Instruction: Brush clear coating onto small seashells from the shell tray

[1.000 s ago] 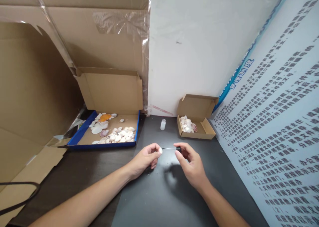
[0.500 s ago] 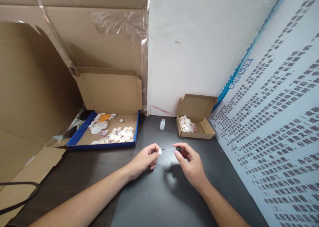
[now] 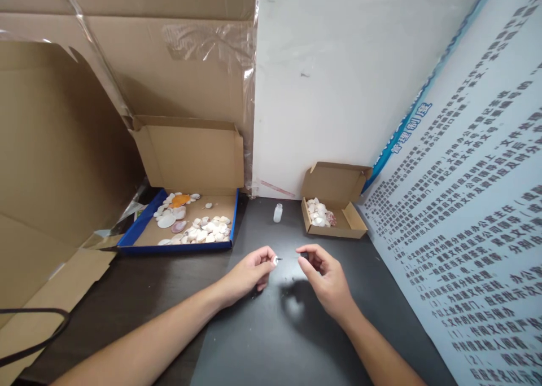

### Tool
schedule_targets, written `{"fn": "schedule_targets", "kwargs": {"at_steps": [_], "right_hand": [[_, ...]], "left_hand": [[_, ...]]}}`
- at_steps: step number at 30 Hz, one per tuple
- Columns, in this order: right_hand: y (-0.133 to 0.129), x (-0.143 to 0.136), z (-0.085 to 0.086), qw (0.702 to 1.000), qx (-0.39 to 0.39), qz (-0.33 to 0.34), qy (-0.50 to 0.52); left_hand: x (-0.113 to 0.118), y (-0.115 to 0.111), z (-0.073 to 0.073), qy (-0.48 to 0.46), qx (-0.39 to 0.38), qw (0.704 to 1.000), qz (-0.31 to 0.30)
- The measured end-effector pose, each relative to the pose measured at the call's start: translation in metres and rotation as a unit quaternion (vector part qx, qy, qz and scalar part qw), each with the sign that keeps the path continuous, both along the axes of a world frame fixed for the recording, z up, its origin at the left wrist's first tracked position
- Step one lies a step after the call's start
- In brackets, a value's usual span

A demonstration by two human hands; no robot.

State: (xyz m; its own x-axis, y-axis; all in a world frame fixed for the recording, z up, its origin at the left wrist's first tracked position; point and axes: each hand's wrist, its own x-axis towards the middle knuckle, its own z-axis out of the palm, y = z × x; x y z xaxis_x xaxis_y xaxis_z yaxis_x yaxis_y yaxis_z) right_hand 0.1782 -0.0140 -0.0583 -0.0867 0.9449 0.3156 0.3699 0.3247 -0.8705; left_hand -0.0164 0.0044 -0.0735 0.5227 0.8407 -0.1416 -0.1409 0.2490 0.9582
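Between the thumb and fingers of my left hand (image 3: 253,270) is a small white shell (image 3: 275,260), held above the dark mat. My right hand (image 3: 325,276) pinches the black cap (image 3: 304,255) of a thin brush (image 3: 279,259), whose stem points left and whose dark tip is at the shell. Behind both hands a small translucent bottle (image 3: 278,213) stands upright on the mat, its top uncapped.
A blue-edged box (image 3: 178,248) with white shells and an orange one stands open at the left. Farther right is a small open cardboard box (image 3: 358,229) holding shells. A black cable (image 3: 42,311) curves in at the left edge. A printed board (image 3: 474,216) leans at the right.
The shell in my left hand has turned to show more of its face, and the brush tip now overlaps it. The whole view has shifted slightly.
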Motion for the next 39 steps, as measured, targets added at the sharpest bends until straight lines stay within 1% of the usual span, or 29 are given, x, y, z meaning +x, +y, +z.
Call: {"fn": "schedule_targets", "kwargs": {"at_steps": [4,7,11,14,17,19,22,26,30,33,37,39], "right_hand": [[0.000,0.000,-0.001,1.000,-0.008,-0.011,0.003],[0.000,-0.001,-0.001,1.000,-0.013,0.003,0.015],[-0.001,-0.001,0.000,1.000,-0.007,-0.011,-0.001],[0.000,-0.001,0.001,1.000,-0.015,0.009,0.014],[0.000,0.000,0.001,1.000,-0.006,-0.007,-0.004],[-0.001,0.000,0.001,1.000,0.002,-0.006,0.002],[-0.002,0.001,0.002,1.000,0.002,0.016,0.008],[-0.004,0.000,0.004,1.000,0.020,-0.004,-0.016],[-0.004,-0.001,0.005,1.000,0.020,0.004,-0.022],[-0.003,-0.002,0.004,0.999,0.021,-0.011,-0.036],[-0.005,-0.002,0.004,0.999,0.022,0.015,-0.019],[-0.006,-0.003,0.005,0.999,0.023,0.005,-0.037]], "left_hand": [[0.001,0.000,0.000,0.002,-0.001,1.000,0.000],[0.001,-0.001,0.000,0.001,-0.003,1.000,0.002],[0.001,0.001,-0.002,-0.011,-0.011,1.000,0.001],[0.000,0.001,-0.004,-0.018,-0.018,1.000,-0.001],[0.000,0.001,-0.005,-0.022,-0.025,0.999,-0.003],[0.000,0.001,-0.004,-0.025,-0.028,0.999,-0.002],[0.000,0.001,-0.002,-0.026,-0.030,0.999,0.000],[0.001,0.000,0.001,-0.017,-0.027,0.999,0.006],[0.002,-0.001,0.004,-0.020,-0.041,0.999,0.019],[0.002,0.000,0.005,-0.024,-0.049,0.998,0.026],[0.002,0.000,0.005,-0.034,-0.041,0.998,0.036],[0.002,0.000,0.004,-0.031,-0.038,0.998,0.039]]}}
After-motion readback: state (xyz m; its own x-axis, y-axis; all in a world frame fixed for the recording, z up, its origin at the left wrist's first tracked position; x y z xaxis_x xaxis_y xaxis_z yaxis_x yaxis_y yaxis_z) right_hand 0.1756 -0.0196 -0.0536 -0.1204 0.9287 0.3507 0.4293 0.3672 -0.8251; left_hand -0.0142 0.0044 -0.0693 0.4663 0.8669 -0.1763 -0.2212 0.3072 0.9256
